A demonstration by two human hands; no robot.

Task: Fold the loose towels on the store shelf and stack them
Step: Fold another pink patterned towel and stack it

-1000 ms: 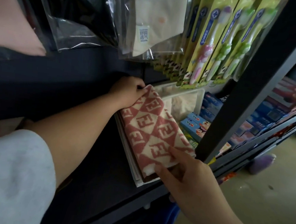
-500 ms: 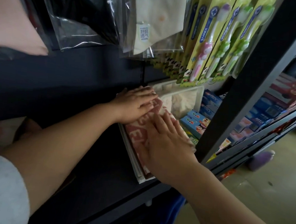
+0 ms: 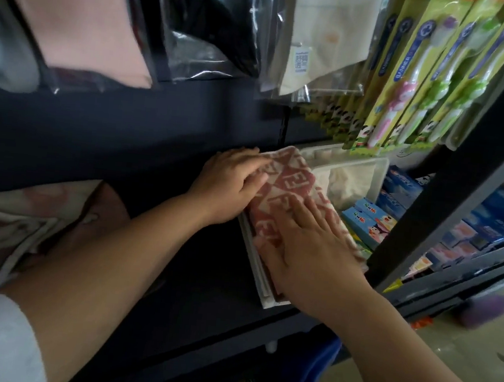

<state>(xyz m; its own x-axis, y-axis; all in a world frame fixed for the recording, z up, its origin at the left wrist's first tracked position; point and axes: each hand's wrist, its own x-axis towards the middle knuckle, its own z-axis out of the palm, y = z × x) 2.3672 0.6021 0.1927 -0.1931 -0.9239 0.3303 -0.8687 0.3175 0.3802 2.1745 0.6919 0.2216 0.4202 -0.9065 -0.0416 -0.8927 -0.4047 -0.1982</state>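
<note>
Far left: a loose towel lies crumpled on the shelf, unfolded, so we judge the job part done. Our left hand rests on the back-left edge of the folded towel, fingers straight, gripping nothing. That towel tops the stack at the shelf's right end. Our right hand presses it flat, fingers spread. Room: bare shelf left of the stack. The right is tight, with bin and boxes just beside. The stack's corner sits near the front lip.
</note>
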